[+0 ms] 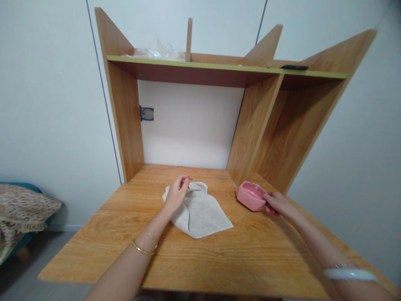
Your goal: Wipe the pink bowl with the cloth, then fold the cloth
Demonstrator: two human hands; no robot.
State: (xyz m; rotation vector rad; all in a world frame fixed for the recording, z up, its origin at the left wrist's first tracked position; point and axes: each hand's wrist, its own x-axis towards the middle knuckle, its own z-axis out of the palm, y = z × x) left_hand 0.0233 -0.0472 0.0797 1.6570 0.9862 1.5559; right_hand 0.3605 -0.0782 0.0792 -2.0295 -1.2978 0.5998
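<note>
My right hand [275, 203] grips the near right side of a pink ashtray [251, 203], angular in shape with notches in its rim. It is tilted a little, at the right of the desk; whether its base touches the wood I cannot tell. Over the left part of a light grey cloth [205, 215] is my left hand [178, 192], its fingers curled together, with nothing visible in them. The cloth lies loosely spread, its left and far edges folded over and one corner pointing right.
A wooden desk [250, 259] carries a shelf unit [253, 125] along its back. Clear plastic wrapping [159, 51] and a flat black object [294, 67] lie on the upper shelf. An open wall socket box [147, 113] shows at the back left. A patterned throw [25, 205] covers a blue seat at far left.
</note>
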